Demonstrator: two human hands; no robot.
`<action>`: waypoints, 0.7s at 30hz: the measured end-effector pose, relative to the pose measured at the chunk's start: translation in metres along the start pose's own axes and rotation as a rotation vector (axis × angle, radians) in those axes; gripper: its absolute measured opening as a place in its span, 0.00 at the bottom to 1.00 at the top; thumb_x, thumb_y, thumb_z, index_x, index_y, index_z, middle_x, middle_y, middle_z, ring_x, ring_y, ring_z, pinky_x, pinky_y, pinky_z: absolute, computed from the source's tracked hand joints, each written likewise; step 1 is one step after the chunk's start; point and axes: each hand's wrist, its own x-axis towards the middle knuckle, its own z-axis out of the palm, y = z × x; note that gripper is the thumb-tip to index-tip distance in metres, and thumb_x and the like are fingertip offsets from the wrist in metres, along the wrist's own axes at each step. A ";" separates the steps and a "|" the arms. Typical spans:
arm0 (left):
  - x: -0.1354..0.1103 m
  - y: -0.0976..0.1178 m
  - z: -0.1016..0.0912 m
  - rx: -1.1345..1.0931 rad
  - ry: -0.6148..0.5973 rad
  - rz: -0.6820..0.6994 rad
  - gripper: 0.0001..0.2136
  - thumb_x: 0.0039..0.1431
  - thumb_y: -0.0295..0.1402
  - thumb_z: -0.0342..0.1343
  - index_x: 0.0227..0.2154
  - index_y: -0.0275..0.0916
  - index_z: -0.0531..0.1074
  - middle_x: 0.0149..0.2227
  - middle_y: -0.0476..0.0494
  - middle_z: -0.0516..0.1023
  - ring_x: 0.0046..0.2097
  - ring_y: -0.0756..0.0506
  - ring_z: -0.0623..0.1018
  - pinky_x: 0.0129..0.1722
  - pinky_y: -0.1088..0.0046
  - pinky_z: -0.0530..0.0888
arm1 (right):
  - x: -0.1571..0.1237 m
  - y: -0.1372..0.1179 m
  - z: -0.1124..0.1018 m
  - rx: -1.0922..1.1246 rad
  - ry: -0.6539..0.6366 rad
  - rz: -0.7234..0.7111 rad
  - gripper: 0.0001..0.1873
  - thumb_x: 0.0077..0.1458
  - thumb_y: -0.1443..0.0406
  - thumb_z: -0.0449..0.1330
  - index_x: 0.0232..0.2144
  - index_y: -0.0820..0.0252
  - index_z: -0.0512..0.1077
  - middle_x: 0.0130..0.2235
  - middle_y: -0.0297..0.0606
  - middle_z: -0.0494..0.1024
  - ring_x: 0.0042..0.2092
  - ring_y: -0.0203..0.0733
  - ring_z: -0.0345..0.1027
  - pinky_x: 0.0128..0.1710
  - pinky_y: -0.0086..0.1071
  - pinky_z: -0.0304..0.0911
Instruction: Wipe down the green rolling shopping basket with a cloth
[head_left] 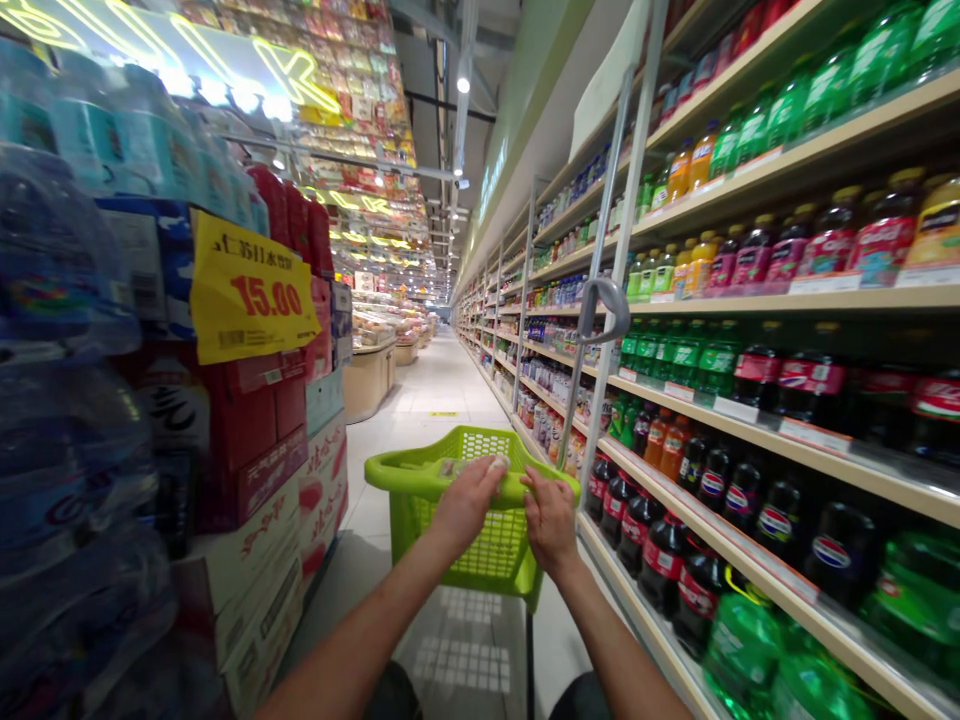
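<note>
A lime-green plastic shopping basket (420, 520) on a trolley frame stands in front of me in a supermarket aisle. My left hand (466, 502) curls over its near rim, fingers closed on the edge. My right hand (550, 520) also grips that near rim, just to the right, thumb towards the left hand. A flat packet (465, 466) seems to lie at the top of the basket by my left fingertips; I cannot make out what it is.
Long shelves (780, 420) of bottled soft drinks run along the right. A metal ladder rail (600, 300) leans against them just beyond the basket. Stacked water packs and cartons with a yellow 15.00 price sign (251, 292) crowd the left. The tiled aisle (442, 390) stretches ahead.
</note>
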 end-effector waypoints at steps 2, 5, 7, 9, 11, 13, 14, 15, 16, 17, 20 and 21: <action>-0.003 -0.020 -0.013 0.027 0.023 -0.085 0.18 0.55 0.24 0.42 0.48 0.38 0.66 0.52 0.40 0.69 0.53 0.44 0.68 0.53 0.61 0.67 | 0.000 -0.001 0.000 0.006 -0.003 0.001 0.18 0.59 0.66 0.43 0.50 0.60 0.61 0.41 0.38 0.75 0.42 0.40 0.66 0.47 0.38 0.49; -0.011 -0.049 -0.033 0.082 0.111 -0.283 0.18 0.54 0.24 0.41 0.47 0.37 0.67 0.51 0.39 0.69 0.54 0.43 0.68 0.54 0.58 0.66 | 0.001 -0.004 0.002 0.010 0.013 0.029 0.17 0.59 0.66 0.43 0.50 0.60 0.61 0.40 0.37 0.75 0.41 0.40 0.66 0.48 0.38 0.48; -0.012 -0.047 -0.032 0.086 0.116 -0.276 0.17 0.55 0.26 0.41 0.47 0.37 0.67 0.52 0.39 0.69 0.54 0.43 0.67 0.54 0.58 0.66 | 0.001 -0.005 0.003 0.007 0.028 0.037 0.17 0.59 0.66 0.43 0.50 0.60 0.61 0.40 0.37 0.75 0.41 0.40 0.66 0.48 0.39 0.48; -0.010 -0.030 -0.021 0.061 0.078 -0.172 0.17 0.57 0.27 0.40 0.48 0.39 0.66 0.53 0.41 0.68 0.55 0.44 0.66 0.55 0.58 0.65 | 0.000 -0.004 0.003 0.001 0.033 0.027 0.17 0.59 0.66 0.43 0.50 0.61 0.61 0.40 0.37 0.75 0.41 0.40 0.66 0.48 0.39 0.47; -0.006 -0.013 -0.009 0.035 0.034 -0.087 0.17 0.58 0.27 0.41 0.49 0.39 0.66 0.53 0.42 0.68 0.56 0.44 0.65 0.55 0.58 0.64 | 0.000 -0.002 0.003 -0.001 0.026 0.007 0.17 0.59 0.66 0.44 0.50 0.61 0.60 0.40 0.37 0.75 0.42 0.40 0.65 0.48 0.38 0.47; -0.006 -0.011 -0.007 0.027 0.008 -0.083 0.17 0.57 0.27 0.41 0.49 0.39 0.66 0.53 0.42 0.68 0.56 0.44 0.65 0.56 0.59 0.64 | 0.000 0.000 0.002 -0.001 0.015 -0.009 0.17 0.59 0.67 0.44 0.50 0.61 0.61 0.41 0.37 0.75 0.42 0.39 0.65 0.47 0.38 0.47; -0.008 -0.018 -0.011 0.033 0.007 -0.113 0.18 0.57 0.27 0.41 0.48 0.39 0.66 0.54 0.42 0.68 0.56 0.45 0.65 0.56 0.60 0.63 | 0.000 0.000 0.001 -0.001 0.012 -0.012 0.17 0.59 0.67 0.44 0.50 0.61 0.61 0.41 0.37 0.75 0.42 0.39 0.65 0.47 0.38 0.47; -0.012 -0.029 -0.018 0.048 0.016 -0.159 0.18 0.56 0.27 0.40 0.48 0.39 0.66 0.54 0.42 0.68 0.56 0.45 0.65 0.57 0.60 0.63 | 0.000 0.000 0.001 -0.002 0.010 -0.011 0.17 0.59 0.67 0.44 0.50 0.61 0.61 0.41 0.37 0.75 0.41 0.39 0.65 0.47 0.38 0.48; -0.017 -0.043 -0.026 0.068 0.038 -0.218 0.18 0.56 0.27 0.40 0.48 0.38 0.66 0.54 0.42 0.67 0.57 0.44 0.65 0.57 0.60 0.63 | 0.000 0.000 0.001 -0.002 0.010 -0.008 0.17 0.59 0.67 0.44 0.50 0.60 0.61 0.41 0.37 0.75 0.41 0.39 0.65 0.47 0.38 0.48; -0.022 -0.057 -0.035 0.092 0.069 -0.285 0.18 0.55 0.26 0.40 0.47 0.37 0.67 0.53 0.41 0.68 0.56 0.44 0.65 0.57 0.60 0.62 | 0.000 -0.001 0.001 -0.002 0.011 -0.004 0.17 0.59 0.66 0.44 0.50 0.60 0.61 0.41 0.37 0.75 0.41 0.39 0.65 0.47 0.38 0.48; -0.031 -0.078 -0.050 0.129 0.185 -0.425 0.19 0.54 0.27 0.40 0.48 0.35 0.65 0.53 0.39 0.67 0.56 0.43 0.65 0.57 0.59 0.63 | 0.000 -0.002 0.003 -0.005 0.025 0.002 0.17 0.59 0.66 0.44 0.50 0.60 0.61 0.40 0.36 0.75 0.41 0.40 0.65 0.47 0.38 0.47; -0.030 -0.075 -0.048 0.119 0.195 -0.425 0.19 0.55 0.28 0.40 0.48 0.34 0.65 0.53 0.38 0.67 0.56 0.43 0.65 0.56 0.60 0.63 | 0.000 -0.002 0.003 -0.008 0.032 0.004 0.17 0.59 0.67 0.44 0.50 0.59 0.60 0.40 0.36 0.75 0.41 0.40 0.65 0.47 0.38 0.47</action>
